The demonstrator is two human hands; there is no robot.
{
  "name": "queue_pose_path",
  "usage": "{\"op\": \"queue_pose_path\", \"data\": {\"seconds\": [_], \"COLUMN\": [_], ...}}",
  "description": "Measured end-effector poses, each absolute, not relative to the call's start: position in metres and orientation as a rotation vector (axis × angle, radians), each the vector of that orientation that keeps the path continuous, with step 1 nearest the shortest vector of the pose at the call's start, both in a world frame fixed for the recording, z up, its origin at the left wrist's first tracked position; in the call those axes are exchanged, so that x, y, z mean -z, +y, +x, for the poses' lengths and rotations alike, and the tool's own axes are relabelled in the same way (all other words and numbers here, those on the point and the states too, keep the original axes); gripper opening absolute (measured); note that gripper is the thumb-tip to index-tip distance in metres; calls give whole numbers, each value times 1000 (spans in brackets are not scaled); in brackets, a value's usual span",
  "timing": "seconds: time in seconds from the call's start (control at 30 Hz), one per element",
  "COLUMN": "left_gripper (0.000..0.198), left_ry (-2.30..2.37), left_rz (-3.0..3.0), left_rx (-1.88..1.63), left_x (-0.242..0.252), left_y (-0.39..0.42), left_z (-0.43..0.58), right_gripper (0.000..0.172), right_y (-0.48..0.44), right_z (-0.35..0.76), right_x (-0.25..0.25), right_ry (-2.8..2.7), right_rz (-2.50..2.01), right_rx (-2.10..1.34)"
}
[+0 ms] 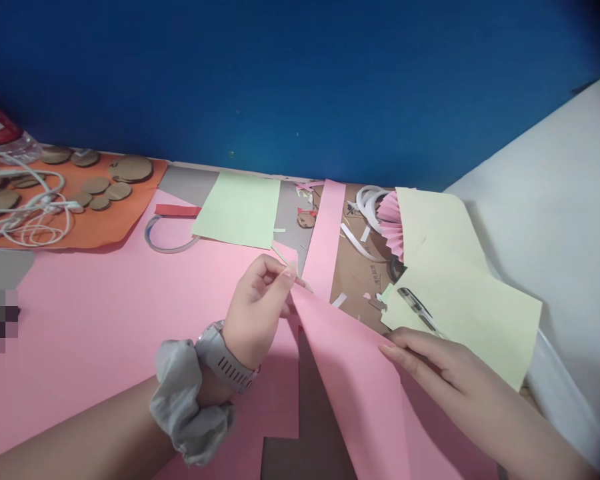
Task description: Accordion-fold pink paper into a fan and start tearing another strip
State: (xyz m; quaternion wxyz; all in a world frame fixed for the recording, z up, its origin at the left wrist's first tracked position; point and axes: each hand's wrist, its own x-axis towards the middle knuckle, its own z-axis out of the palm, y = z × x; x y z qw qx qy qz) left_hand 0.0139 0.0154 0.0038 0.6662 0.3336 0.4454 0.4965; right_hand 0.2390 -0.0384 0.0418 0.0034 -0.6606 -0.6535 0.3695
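Note:
A sheet of pink paper [350, 360] is held up between my two hands, its upper edge running slantwise from one to the other. My left hand [263, 310] pinches the sheet's far corner between thumb and fingers. At the other end of that edge, my right hand [440, 380] grips the paper with thumb and fingertips. Under my left arm lies a larger pink sheet [105, 313] with a stepped cut edge. A pink paper strip [327, 233] lies just beyond the held sheet.
Pale green paper [240, 210] lies at the back, with a red strip [177, 211] beside it. On the right are yellow sheets [480, 300], a pen [420, 310] and a pink pleated fan [391, 223]. Cardboard discs [131, 169] and white earphone cables [40, 207] sit on orange paper [125, 223].

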Motion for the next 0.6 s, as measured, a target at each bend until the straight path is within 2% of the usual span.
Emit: {"op": "queue_pose_path", "data": {"seconds": [0.6], "left_gripper": [28], "left_ry": [979], "left_rz": [849], "left_rx": [-990], "left_x": [-7], "left_y": [13], "left_z": [15], "right_gripper": [37], "right_y": [-43], "right_z": [243], "right_x": [-42], "right_ry": [-2052], "right_rz": [-2089], "right_rx": [-1095]}}
